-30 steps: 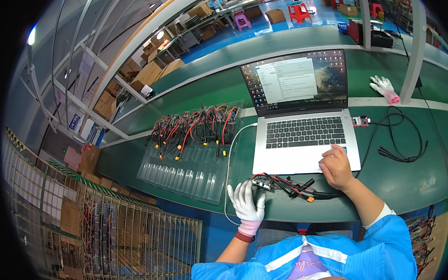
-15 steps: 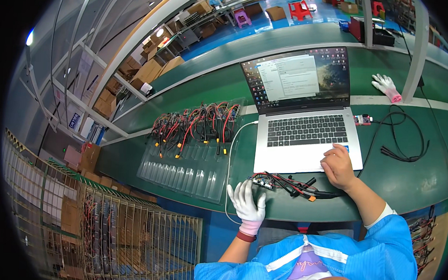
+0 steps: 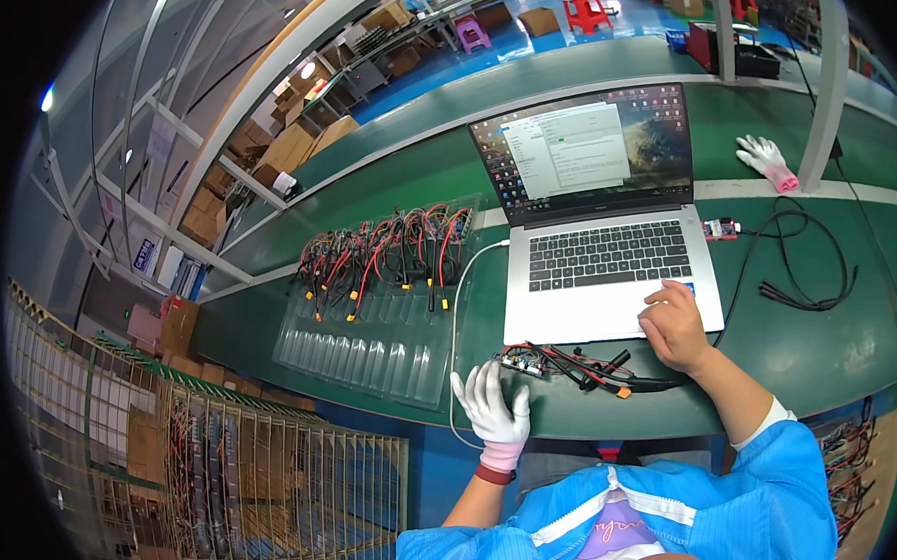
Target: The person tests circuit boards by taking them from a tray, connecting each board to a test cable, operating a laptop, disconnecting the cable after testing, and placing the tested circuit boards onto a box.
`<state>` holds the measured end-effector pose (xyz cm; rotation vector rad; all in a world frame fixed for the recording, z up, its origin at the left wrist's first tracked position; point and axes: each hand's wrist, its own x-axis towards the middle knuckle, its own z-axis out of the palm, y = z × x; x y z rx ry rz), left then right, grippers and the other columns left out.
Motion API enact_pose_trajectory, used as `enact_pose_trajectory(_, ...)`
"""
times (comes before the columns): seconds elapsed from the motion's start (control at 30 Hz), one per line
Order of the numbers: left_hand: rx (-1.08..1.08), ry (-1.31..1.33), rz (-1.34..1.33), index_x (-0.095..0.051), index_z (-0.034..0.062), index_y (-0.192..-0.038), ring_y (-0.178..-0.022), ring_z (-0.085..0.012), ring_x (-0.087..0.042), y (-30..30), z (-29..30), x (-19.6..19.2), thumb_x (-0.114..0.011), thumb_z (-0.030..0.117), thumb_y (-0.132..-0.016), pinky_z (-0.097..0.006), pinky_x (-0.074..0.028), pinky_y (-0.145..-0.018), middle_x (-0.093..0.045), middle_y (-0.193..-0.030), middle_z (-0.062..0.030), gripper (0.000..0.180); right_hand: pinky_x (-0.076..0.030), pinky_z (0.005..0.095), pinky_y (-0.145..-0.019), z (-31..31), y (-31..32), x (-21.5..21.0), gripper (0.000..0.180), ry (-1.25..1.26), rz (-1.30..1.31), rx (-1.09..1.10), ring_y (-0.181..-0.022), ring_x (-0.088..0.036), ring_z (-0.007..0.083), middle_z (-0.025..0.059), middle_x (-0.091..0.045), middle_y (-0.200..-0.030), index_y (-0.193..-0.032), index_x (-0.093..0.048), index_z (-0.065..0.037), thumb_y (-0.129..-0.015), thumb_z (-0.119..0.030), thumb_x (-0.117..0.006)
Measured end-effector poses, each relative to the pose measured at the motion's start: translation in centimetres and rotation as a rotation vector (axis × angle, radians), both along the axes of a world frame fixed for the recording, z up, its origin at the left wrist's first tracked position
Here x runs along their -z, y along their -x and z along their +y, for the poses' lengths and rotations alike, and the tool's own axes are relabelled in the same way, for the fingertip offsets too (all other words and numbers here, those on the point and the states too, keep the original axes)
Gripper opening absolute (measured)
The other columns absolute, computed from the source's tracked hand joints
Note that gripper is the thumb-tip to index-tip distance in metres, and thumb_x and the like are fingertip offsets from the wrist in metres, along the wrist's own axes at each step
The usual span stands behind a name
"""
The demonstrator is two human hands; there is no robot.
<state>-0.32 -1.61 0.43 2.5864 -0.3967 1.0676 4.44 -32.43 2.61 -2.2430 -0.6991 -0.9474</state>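
Observation:
My left hand (image 3: 494, 403), in a white glove with a pink cuff, rests fingers apart on the green bench, just below a small circuit board with red and black wires (image 3: 565, 364). It holds nothing. My bare right hand (image 3: 675, 325) lies on the lower right corner of an open silver laptop (image 3: 610, 257), fingers curled over the palm rest. The wire bundle with orange connectors stretches between my two hands along the bench's front edge.
A clear plastic tray (image 3: 366, 336) left of the laptop holds several wired boards (image 3: 385, 252). A black cable loop (image 3: 809, 266) and a small red module (image 3: 720, 229) lie to the right. A spare white glove (image 3: 767, 159) lies behind. Wire cages (image 3: 210, 470) stand below left.
My right hand has shifted slightly on the laptop's corner. The left hand stays by the wired board.

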Motion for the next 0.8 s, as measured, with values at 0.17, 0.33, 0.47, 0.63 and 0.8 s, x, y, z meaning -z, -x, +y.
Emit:
enact_pose_trajectory(0.17, -0.001, -0.008, 0.005, -0.051, -0.0034, -0.126, -0.115, -0.0349, -0.05, -0.02, 0.13, -0.03, -0.054, 0.039, -0.092, -0.059, -0.024, -0.112, -0.055, -0.121, -0.0168, 0.055, -0.043, 0.0489, -0.097, 0.11, 0.05, -0.18, 0.005, -0.001, 0.016, -0.01, -0.087, -0.06, 0.0246, 0.0049, -0.06, -0.074, -0.075, -0.064, -0.006, -0.077, -0.008, -0.068)
enact_pose_trajectory(0.33, -0.002, -0.013, -0.002, -0.05, -0.0039, -0.127, -0.115, -0.0355, -0.05, -0.04, 0.15, -0.05, -0.054, 0.039, -0.092, -0.059, -0.023, -0.112, -0.055, -0.121, -0.0177, 0.056, -0.043, 0.0484, -0.097, 0.19, -0.03, -0.17, 0.005, 0.0, -0.002, -0.006, -0.087, -0.061, 0.0242, 0.0053, -0.06, -0.074, -0.075, -0.064, -0.006, -0.077, -0.008, -0.068)
enact_pose_trajectory(0.47, 0.002, -0.009, 0.007, -0.049, -0.0044, -0.127, -0.116, -0.0356, -0.049, -0.08, 0.06, 0.01, -0.054, 0.039, -0.092, -0.059, -0.023, -0.112, -0.055, -0.121, -0.018, 0.056, -0.043, 0.0478, -0.096, 0.1, 0.05, -0.28, 0.006, 0.009, 0.002, 0.001, -0.086, -0.061, 0.0238, 0.0054, -0.06, -0.073, -0.074, -0.064, -0.006, -0.076, -0.008, -0.069)
enact_pose_trajectory(0.63, -0.002, -0.012, 0.007, -0.05, -0.0043, -0.127, -0.117, -0.035, -0.049, 0.09, 0.0, -0.02, -0.054, 0.04, -0.093, -0.059, -0.023, -0.112, -0.055, -0.122, -0.0178, 0.056, -0.044, 0.0475, -0.097, 0.12, 0.06, -0.3, 0.006, 0.007, -0.005, 0.005, -0.086, -0.061, 0.0234, 0.0055, -0.06, -0.073, -0.074, -0.064, -0.006, -0.076, -0.007, -0.069)
enact_pose_trajectory(0.8, -0.005, -0.015, 0.004, -0.05, -0.004, -0.127, -0.118, -0.0343, -0.048, 0.01, 0.0, -0.08, -0.054, 0.04, -0.093, -0.06, -0.024, -0.112, -0.054, -0.122, -0.0176, 0.056, -0.044, 0.0474, -0.097, 0.1, 0.1, -0.37, 0.007, 0.015, -0.006, 0.012, -0.086, -0.061, 0.0233, 0.006, -0.06, -0.072, -0.073, -0.063, -0.006, -0.075, -0.006, -0.07)
